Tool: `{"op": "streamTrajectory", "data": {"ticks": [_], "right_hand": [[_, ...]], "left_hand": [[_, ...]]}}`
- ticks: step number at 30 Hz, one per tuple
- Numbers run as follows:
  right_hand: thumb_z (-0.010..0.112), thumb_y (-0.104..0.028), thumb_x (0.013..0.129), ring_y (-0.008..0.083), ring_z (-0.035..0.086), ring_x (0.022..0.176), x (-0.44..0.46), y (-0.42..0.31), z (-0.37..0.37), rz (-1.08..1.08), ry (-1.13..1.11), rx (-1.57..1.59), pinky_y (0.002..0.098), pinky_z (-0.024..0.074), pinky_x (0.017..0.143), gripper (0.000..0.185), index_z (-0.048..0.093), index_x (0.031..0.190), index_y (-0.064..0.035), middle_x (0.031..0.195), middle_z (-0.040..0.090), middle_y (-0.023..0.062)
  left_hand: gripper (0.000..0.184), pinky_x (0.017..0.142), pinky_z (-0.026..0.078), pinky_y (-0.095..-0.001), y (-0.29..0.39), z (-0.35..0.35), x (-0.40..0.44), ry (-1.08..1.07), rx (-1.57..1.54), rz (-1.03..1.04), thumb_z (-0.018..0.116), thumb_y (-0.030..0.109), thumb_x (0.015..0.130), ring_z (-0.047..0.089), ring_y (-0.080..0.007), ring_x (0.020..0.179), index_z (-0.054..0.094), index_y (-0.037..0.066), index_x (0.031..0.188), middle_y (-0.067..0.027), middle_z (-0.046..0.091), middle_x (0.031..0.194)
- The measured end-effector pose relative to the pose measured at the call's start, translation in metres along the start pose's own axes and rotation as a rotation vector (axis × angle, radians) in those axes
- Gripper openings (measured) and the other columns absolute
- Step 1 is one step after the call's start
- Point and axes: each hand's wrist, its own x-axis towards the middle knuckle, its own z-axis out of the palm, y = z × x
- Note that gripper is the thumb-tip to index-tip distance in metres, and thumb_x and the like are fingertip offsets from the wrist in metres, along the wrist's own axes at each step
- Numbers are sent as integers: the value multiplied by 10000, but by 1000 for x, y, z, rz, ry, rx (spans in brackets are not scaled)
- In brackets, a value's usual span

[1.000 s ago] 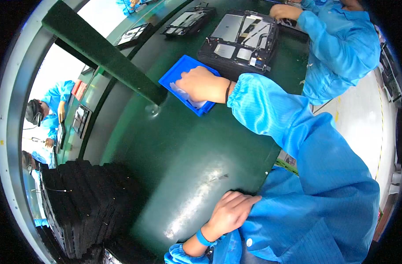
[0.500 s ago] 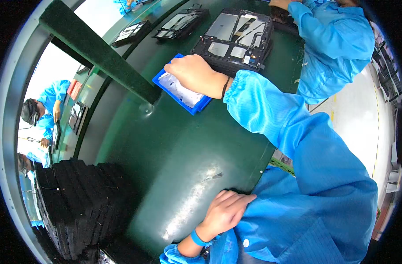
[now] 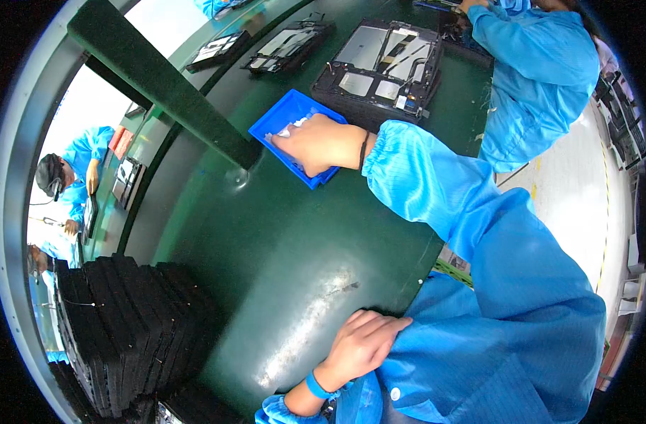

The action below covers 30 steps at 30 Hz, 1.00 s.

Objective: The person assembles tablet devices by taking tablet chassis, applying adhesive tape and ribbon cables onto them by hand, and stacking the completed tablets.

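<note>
My right hand [image 3: 316, 143], with a black band at its wrist, is inside a blue plastic tray [image 3: 283, 113]. Its fingers are closed around a crumpled white sheet [image 3: 294, 127], which they partly hide. Bare blue floor shows at the tray's far end. My left hand [image 3: 362, 343], wearing a blue wristband, rests at the table's near edge against my blue smock. Its fingers lie loosely extended and hold nothing visible.
Behind the tray, a black-framed device stack [image 3: 379, 78] with silver panels sits on the green table [image 3: 266, 247]. A green post [image 3: 167, 85] stands left of the tray. Black foam slabs [image 3: 125, 325] are stacked lower left. A co-worker [image 3: 542, 63] works upper right.
The white sheet, spread across the tray before, is now bunched in my right hand, which moved down into the tray. Blue tray floor has come into view. My left hand stays put.
</note>
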Motion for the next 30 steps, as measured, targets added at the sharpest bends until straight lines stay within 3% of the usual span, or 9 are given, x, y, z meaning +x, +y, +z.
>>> {"op": "streamTrajectory", "data": {"ticks": [4,7,10,13,22,30], "right_hand": [[697,-147,714,329,686,859,3,4,13,-68,164,-98,453,532,612,618,533,1305,-68,928,686,160],[659,-107,737,326,690,756,4,-3,6,-48,246,-79,445,527,594,338,649,1070,-48,799,683,150],[619,-91,757,333,685,697,1,-5,2,-26,355,-77,441,528,584,119,672,860,-61,718,667,148],[607,-102,761,332,685,717,2,-1,1,43,435,-30,445,534,595,75,668,797,-77,734,667,155],[593,-82,772,319,686,754,-4,-6,-22,86,542,18,436,547,638,142,686,876,-111,762,675,138],[622,-51,740,335,681,792,-8,-5,-27,104,472,52,441,545,665,198,672,930,-72,800,679,152]], "left_hand": [[293,717,470,-347,-1,0,-4,-7,-5,6,605,7,788,610,-247,777,698,57,1062,-74,687,896],[300,716,469,-347,3,-2,-13,-3,-15,12,605,4,787,609,-248,774,696,54,1068,-75,687,892],[307,716,469,-349,3,-2,-15,4,-14,18,602,0,786,608,-248,771,694,53,1074,-74,687,885],[312,717,469,-350,4,-2,-8,0,-16,5,599,-2,787,608,-247,769,693,53,1079,-73,687,885],[309,733,476,-345,5,-3,-16,-16,-8,-1,602,4,793,614,-242,785,694,59,1083,-66,690,896],[302,732,477,-344,3,-3,-16,-18,0,-3,610,14,798,617,-241,792,694,59,1085,-63,696,908]]}}
